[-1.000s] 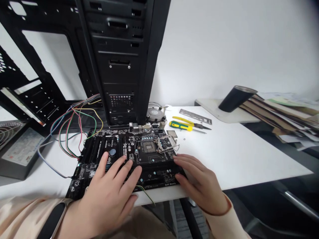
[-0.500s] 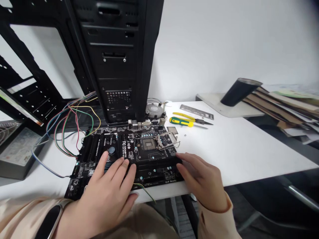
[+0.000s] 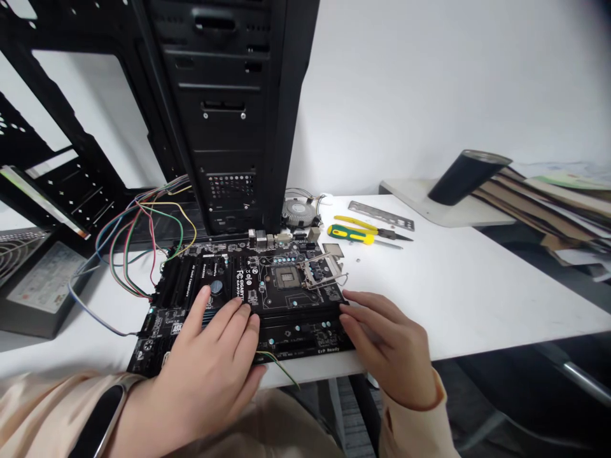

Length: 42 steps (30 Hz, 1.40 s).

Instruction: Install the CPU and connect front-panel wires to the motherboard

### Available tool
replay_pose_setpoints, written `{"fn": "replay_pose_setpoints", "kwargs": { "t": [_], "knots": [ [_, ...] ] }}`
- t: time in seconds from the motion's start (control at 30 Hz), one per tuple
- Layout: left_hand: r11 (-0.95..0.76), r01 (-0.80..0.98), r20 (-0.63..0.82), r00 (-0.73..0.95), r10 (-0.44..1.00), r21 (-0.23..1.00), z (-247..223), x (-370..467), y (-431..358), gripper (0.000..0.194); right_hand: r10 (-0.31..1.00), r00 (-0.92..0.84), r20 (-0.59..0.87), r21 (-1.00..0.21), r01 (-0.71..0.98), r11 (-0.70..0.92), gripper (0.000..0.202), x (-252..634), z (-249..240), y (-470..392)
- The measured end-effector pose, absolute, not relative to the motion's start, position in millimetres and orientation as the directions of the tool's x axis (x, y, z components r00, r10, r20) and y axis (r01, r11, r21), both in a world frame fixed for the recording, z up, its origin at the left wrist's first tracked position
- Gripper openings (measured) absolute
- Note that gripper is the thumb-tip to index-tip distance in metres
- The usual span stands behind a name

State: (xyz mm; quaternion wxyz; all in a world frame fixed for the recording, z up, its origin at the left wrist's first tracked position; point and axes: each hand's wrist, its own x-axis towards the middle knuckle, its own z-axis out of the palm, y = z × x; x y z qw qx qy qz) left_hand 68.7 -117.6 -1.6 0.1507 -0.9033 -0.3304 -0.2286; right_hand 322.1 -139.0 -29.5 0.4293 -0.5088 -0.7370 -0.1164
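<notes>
A black motherboard [image 3: 277,299] lies near the front of the white table, its bare processor socket [image 3: 286,277] under a raised metal bracket [image 3: 322,272]. My left hand [image 3: 217,356] is laid across the lower left of the board. Its fingers are stretched out, with the tips by the long memory slots [image 3: 296,313] and the thumb low at the front edge. At the right edge, my right hand [image 3: 389,337] has its thumb and index fingertips close together on the end of the slots. Whether a memory stick sits there cannot be made out.
Behind the board stands an open black computer case [image 3: 229,146], with a cooling fan [image 3: 300,211] beside it. Colored wires [image 3: 143,222] reach the board's left side near a power supply [image 3: 45,286]. Yellow pliers [image 3: 356,222], a screwdriver [image 3: 351,234] and a metal plate [image 3: 382,215] lie right.
The whole view has shifted slightly, so things sit a little further right. Both hands keep nearly the same place on the motherboard; the right fingertips have drawn slightly closer together.
</notes>
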Motion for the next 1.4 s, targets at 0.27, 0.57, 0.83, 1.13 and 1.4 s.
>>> {"fn": "replay_pose_setpoints", "kwargs": {
  "t": [0.27,0.57,0.83,1.13,1.4],
  "knots": [
    [-0.734,0.669,0.526,0.669,0.525,-0.117,-2,68,-116,0.051,0.639,-0.051,0.767,-0.285,0.866,0.411,0.015,321,-28,-137],
    [-0.756,0.649,0.532,0.671,0.517,-0.084,-9,64,-118,0.041,0.677,-0.045,0.735,-0.312,0.864,0.396,0.019,322,-28,-139],
    [-0.803,0.595,0.451,0.721,0.527,-0.013,-12,59,-113,0.046,0.687,-0.046,0.725,-0.305,0.873,0.381,0.015,322,-30,-140],
    [-0.756,0.654,0.409,0.698,0.588,-0.028,-3,52,-115,0.046,0.561,-0.084,0.823,-0.199,0.883,0.425,0.029,318,-30,-145],
    [-0.754,0.654,0.361,0.693,0.625,0.05,1,44,-116,0.018,0.647,-0.346,0.679,-0.186,0.772,0.608,0.018,272,-15,-141]
  ]
}}
